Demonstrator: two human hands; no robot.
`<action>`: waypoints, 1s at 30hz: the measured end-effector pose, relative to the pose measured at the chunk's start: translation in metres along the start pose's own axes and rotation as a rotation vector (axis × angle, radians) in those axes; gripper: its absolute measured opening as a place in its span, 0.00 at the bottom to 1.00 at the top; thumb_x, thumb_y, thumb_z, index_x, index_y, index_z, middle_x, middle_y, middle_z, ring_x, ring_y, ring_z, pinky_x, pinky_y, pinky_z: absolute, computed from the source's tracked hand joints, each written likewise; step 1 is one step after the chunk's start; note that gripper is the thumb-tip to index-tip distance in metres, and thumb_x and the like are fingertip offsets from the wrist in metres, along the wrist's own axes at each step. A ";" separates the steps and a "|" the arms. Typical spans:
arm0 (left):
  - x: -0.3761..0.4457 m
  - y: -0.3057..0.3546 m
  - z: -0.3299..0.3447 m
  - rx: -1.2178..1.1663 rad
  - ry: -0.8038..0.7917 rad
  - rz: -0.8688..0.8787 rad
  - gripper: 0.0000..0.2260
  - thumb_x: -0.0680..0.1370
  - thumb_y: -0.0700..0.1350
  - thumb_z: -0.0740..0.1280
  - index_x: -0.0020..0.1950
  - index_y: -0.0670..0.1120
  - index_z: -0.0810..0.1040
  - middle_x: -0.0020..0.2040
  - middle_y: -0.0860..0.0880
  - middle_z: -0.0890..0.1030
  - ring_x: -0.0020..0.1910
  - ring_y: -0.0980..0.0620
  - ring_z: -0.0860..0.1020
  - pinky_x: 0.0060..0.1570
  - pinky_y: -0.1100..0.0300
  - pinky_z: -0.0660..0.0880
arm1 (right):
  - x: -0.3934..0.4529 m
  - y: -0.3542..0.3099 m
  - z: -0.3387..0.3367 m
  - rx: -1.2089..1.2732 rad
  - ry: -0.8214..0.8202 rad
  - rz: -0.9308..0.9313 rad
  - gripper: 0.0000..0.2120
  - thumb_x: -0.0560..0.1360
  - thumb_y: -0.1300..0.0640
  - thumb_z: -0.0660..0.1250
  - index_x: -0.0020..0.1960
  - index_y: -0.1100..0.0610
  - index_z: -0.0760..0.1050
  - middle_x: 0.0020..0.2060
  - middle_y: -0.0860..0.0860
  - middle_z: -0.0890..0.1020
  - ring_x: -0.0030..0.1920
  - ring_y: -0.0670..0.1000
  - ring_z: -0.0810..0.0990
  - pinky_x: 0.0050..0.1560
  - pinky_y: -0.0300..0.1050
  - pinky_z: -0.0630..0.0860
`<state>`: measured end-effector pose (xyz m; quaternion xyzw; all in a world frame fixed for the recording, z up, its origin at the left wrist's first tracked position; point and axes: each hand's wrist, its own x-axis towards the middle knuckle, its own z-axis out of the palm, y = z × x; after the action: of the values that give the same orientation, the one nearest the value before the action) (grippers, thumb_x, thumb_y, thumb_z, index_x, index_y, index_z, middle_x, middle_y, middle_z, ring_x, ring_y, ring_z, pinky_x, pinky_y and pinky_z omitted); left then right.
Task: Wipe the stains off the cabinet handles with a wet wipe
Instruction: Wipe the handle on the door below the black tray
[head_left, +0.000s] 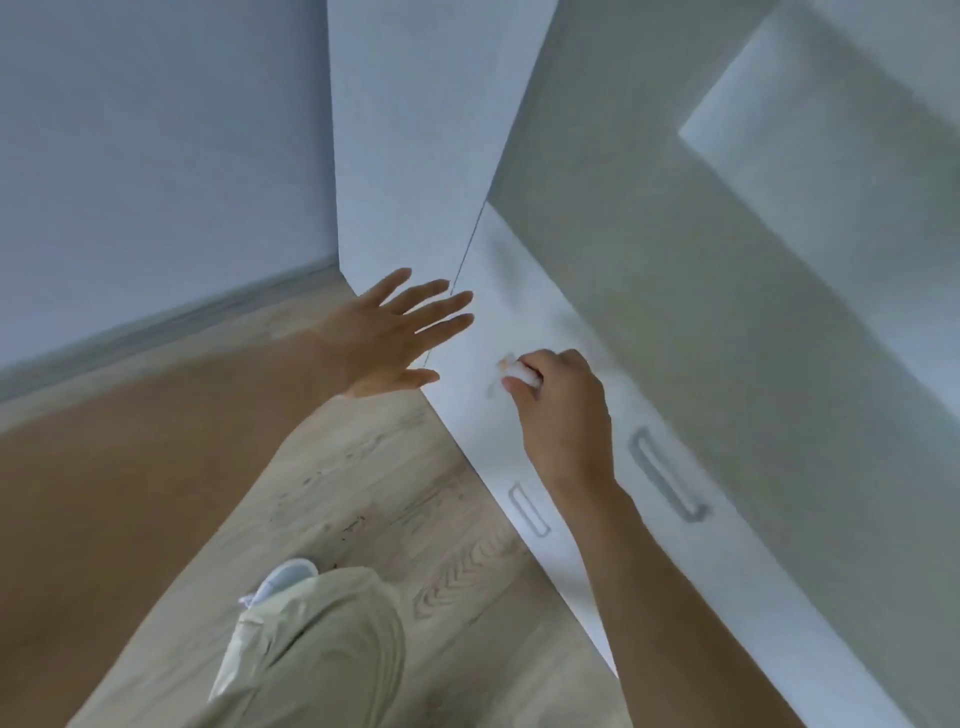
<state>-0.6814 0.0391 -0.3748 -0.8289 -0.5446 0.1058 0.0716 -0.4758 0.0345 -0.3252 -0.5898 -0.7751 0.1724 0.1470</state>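
Against the white cabinet front (483, 415), near its lower edge where it meets the wood floor (363, 467), the right hand (563, 410) curls its fingers round a white wet wipe (522, 373) and presses it to a handle (mostly hidden, blurred). Two more handles (530, 509) (667, 475) lie further along the same front, uncovered. By the cabinet's corner edge, the left hand (387, 338) hovers with fingers spread, holding nothing. Below, a trouser leg (311, 649) crosses bare floor.
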 end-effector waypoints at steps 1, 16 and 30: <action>-0.006 -0.011 -0.036 -0.018 0.005 -0.018 0.31 0.79 0.64 0.41 0.69 0.52 0.24 0.69 0.52 0.25 0.75 0.48 0.35 0.68 0.50 0.29 | 0.002 -0.016 -0.030 -0.018 -0.006 -0.003 0.09 0.78 0.55 0.64 0.55 0.57 0.77 0.49 0.52 0.76 0.46 0.52 0.78 0.45 0.44 0.75; 0.012 -0.160 -0.290 0.009 0.239 0.087 0.33 0.75 0.64 0.37 0.78 0.51 0.40 0.75 0.51 0.36 0.76 0.48 0.41 0.64 0.54 0.24 | 0.082 -0.176 -0.263 -0.046 0.298 0.073 0.08 0.78 0.57 0.63 0.54 0.58 0.77 0.45 0.50 0.74 0.39 0.47 0.70 0.40 0.37 0.66; 0.028 -0.270 -0.269 0.128 0.176 0.298 0.33 0.76 0.62 0.34 0.78 0.49 0.39 0.78 0.49 0.42 0.77 0.48 0.43 0.74 0.47 0.40 | 0.101 -0.251 -0.234 -0.016 0.345 0.379 0.10 0.77 0.57 0.65 0.56 0.59 0.77 0.46 0.54 0.73 0.41 0.53 0.74 0.44 0.46 0.74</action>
<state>-0.8422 0.1707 -0.0542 -0.9003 -0.3994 0.0768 0.1550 -0.6182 0.0919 -0.0024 -0.7465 -0.6154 0.0878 0.2373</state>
